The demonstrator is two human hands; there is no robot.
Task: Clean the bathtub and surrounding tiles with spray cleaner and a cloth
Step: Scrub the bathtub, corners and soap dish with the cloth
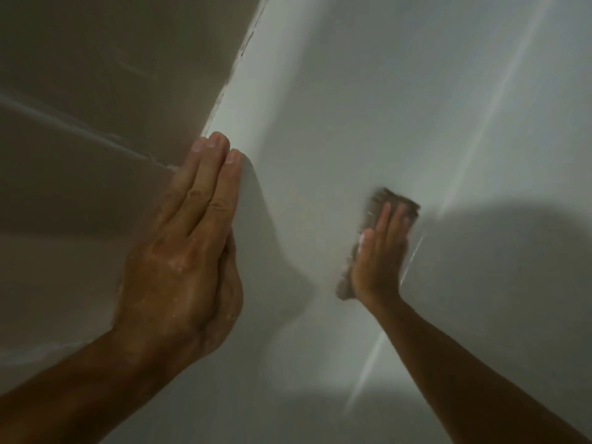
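Observation:
The white bathtub (352, 107) fills the right and middle of the view. Grey-brown wall tiles (96, 91) stand on the left and meet the tub's rim along a stained joint. My left hand (189, 248) lies flat with straight fingers on the rim, at the edge of the tiles. Lower inside the tub, my right hand (379, 251) presses a brownish cloth (389, 203) flat against the tub's inner wall with straight fingers. The cloth sticks out above the fingertips and below the heel of the hand. No spray bottle is in view.
A pale grout line (80, 129) runs across the tiles on the left. Bright streaks of reflected light cross the tub surface on the right. A dark shadow lies on the tub to the right of my right hand.

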